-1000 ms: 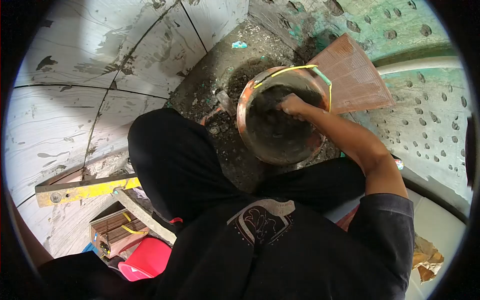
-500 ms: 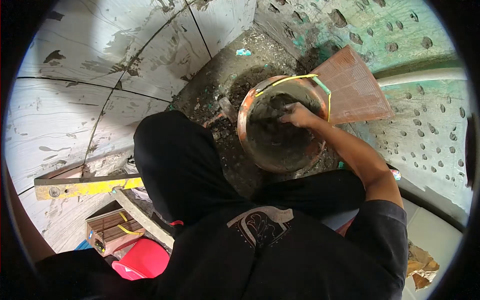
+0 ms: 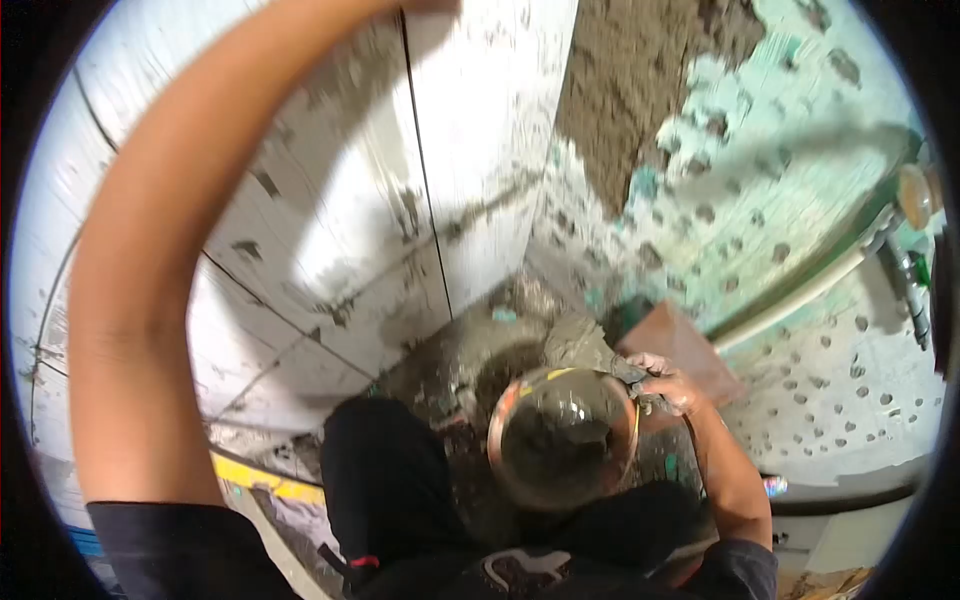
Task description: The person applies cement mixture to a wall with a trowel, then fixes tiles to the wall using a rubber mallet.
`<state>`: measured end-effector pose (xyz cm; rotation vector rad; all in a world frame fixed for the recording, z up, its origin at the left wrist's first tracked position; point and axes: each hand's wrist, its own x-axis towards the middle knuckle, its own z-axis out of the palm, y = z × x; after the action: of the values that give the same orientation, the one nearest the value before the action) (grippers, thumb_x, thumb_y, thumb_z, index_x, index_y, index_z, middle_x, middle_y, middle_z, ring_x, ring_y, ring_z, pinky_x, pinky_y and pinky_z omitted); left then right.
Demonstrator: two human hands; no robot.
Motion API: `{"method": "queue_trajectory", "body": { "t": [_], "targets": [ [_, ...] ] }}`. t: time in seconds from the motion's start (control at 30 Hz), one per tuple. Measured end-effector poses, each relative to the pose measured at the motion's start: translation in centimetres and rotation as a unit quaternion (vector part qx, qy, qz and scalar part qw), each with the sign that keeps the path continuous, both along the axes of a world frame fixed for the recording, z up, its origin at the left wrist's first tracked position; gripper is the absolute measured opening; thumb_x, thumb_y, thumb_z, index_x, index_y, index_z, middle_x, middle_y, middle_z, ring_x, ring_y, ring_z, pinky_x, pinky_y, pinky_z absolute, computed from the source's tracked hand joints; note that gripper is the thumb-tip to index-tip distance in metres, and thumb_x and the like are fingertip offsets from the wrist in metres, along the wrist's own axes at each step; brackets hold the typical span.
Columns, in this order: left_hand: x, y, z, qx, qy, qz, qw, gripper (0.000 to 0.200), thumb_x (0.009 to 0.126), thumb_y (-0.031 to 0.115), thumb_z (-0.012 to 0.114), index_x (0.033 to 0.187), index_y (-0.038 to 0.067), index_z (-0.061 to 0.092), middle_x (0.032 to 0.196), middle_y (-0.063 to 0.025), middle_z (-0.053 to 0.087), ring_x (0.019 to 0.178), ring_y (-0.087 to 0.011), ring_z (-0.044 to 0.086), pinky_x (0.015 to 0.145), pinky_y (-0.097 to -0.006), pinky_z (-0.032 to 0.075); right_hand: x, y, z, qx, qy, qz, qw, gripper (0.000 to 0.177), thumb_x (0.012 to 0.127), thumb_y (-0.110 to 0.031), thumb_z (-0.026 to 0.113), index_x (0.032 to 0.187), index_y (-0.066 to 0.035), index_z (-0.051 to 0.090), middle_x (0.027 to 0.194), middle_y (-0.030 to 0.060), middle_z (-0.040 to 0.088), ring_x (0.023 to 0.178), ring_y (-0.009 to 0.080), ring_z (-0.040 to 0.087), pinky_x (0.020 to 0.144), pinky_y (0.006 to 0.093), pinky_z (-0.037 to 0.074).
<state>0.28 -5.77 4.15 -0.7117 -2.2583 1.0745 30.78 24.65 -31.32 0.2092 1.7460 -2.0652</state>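
My right hand (image 3: 668, 388) is closed around a mortar-covered tool (image 3: 582, 345), which looks like a trowel, over the far right rim of the bucket. Wet grey mortar (image 3: 560, 435) fills part of the orange-rimmed bucket (image 3: 497, 440) between my knees. My left arm reaches up across the white wall panels (image 3: 330, 210); my left hand (image 3: 432, 5) is at the top edge of the view, mostly cut off, with its fingers hidden. Brown mortar (image 3: 630, 90) coats the upper part of the green wall (image 3: 760, 270).
Behind my right hand stands a reddish mesh piece (image 3: 680, 350) against the wall. A pale pipe (image 3: 800, 295) runs along the green wall on the right. A yellow level (image 3: 265, 478) lies to the left of my knee.
The view has tilted up towards the wall. My right hand has come out of the bucket and now holds the mortar-covered tool. My left arm has risen across the view.
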Motion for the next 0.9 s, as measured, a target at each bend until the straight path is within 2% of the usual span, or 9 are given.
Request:
{"method": "queue_trajectory", "body": {
  "t": [0.13, 0.27, 0.4, 0.57, 0.6, 0.67, 0.73, 0.83, 0.9],
  "targets": [
    [-0.2, -0.6, -0.3, 0.039, -0.016, -0.045, 0.998, 0.035, 0.080, 0.038, 0.057, 0.087, 0.007, 0.070, 0.093, -0.0119, 0.067, 0.090, -0.0285, 0.063, 0.088, -0.0454, 0.042, -6.6, -2.2, 8.4, -0.046, 0.190, -0.042, 0.980, 0.060, 0.075, -0.014, 0.060, 0.129, -0.002, 0.037, 0.096, 0.0131, 0.062, 0.063, 0.0120, 0.057, 0.049, 0.0221, 0.044],
    [1.5, -0.9, -0.1, 0.075, -0.014, -0.064, 0.995, 0.039, 0.079, 0.044, 0.061, 0.084, 0.007, 0.069, 0.089, -0.0066, 0.067, 0.101, -0.0233, 0.056, 0.096, -0.0430, 0.032, -13.3, -6.5, 18.7, -0.104, 0.313, -0.101, 0.939, 0.056, 0.082, -0.026, 0.054, 0.128, -0.001, 0.036, 0.088, 0.0128, 0.060, 0.055, 0.0112, 0.050, 0.040, 0.0217, 0.040],
    [1.3, -0.8, -0.1, 0.073, -0.002, -0.049, 0.996, 0.038, 0.079, 0.044, 0.062, 0.083, 0.008, 0.069, 0.089, -0.0052, 0.067, 0.103, -0.0211, 0.054, 0.095, -0.0420, 0.032, -19.2, -9.6, 25.2, -0.089, 0.395, -0.160, 0.900, 0.039, 0.086, -0.017, 0.047, 0.122, -0.003, 0.042, 0.086, 0.0104, 0.060, 0.052, 0.0103, 0.049, 0.040, 0.0215, 0.036],
    [1.5, -0.7, 0.1, 0.067, -0.017, -0.037, 0.997, 0.032, 0.079, 0.037, 0.060, 0.089, 0.008, 0.069, 0.096, -0.0066, 0.066, 0.106, -0.0215, 0.053, 0.096, -0.0422, 0.030, -25.9, -11.6, 25.2, -0.018, 0.461, -0.266, 0.847, 0.029, 0.082, -0.011, 0.051, 0.109, -0.002, 0.050, 0.078, 0.0075, 0.059, 0.055, 0.0081, 0.051, 0.042, 0.0215, 0.040],
    [1.9, -0.6, 0.2, 0.064, -0.028, -0.025, 0.997, 0.028, 0.079, 0.031, 0.059, 0.092, 0.008, 0.069, 0.100, -0.0074, 0.065, 0.107, -0.0223, 0.052, 0.098, -0.0424, 0.029, -26.0, -11.7, 24.8, 0.030, 0.446, -0.268, 0.853, 0.027, 0.081, -0.012, 0.051, 0.106, 0.000, 0.050, 0.079, 0.0090, 0.059, 0.062, 0.0131, 0.055, 0.050, 0.0288, 0.046],
    [2.3, -0.4, 0.4, 0.058, -0.045, -0.008, 0.997, 0.025, 0.080, 0.023, 0.057, 0.096, 0.009, 0.069, 0.104, -0.0082, 0.065, 0.108, -0.0227, 0.051, 0.098, -0.0415, 0.028, -27.0, -12.4, 23.3, 0.165, 0.537, -0.316, 0.765, 0.030, 0.080, -0.013, 0.051, 0.107, 0.001, 0.050, 0.080, 0.0122, 0.058, 0.067, 0.0184, 0.056, 0.059, 0.0346, 0.047],
    [1.7, -0.7, 0.2, 0.069, -0.020, -0.029, 0.997, 0.034, 0.079, 0.038, 0.060, 0.090, 0.008, 0.069, 0.097, -0.0077, 0.066, 0.106, -0.0224, 0.053, 0.097, -0.0424, 0.030, -27.2, -13.9, 22.6, 0.240, 0.553, -0.344, 0.720, 0.033, 0.079, -0.017, 0.055, 0.106, 0.001, 0.049, 0.086, 0.0197, 0.057, 0.081, 0.0312, 0.056, 0.075, 0.0432, 0.043],
    [1.5, -0.8, 0.0, 0.075, -0.012, -0.042, 0.996, 0.041, 0.079, 0.046, 0.061, 0.087, 0.007, 0.070, 0.093, -0.0078, 0.067, 0.105, -0.0225, 0.054, 0.097, -0.0431, 0.030, -26.9, -16.9, 22.5, 0.345, 0.559, -0.398, 0.641, 0.034, 0.079, -0.016, 0.058, 0.106, 0.001, 0.047, 0.092, 0.0239, 0.054, 0.086, 0.0376, 0.054, 0.077, 0.0447, 0.043],
    [1.5, -0.7, -0.1, 0.075, -0.014, -0.043, 0.996, 0.041, 0.078, 0.046, 0.061, 0.087, 0.007, 0.070, 0.093, -0.0079, 0.067, 0.106, -0.0228, 0.053, 0.098, -0.0431, 0.030, -27.0, -18.3, 22.2, 0.369, 0.522, -0.391, 0.662, 0.037, 0.079, -0.013, 0.059, 0.109, 0.000, 0.043, 0.100, 0.0263, 0.049, 0.091, 0.0430, 0.052, 0.081, 0.0471, 0.042]
  ]
}}
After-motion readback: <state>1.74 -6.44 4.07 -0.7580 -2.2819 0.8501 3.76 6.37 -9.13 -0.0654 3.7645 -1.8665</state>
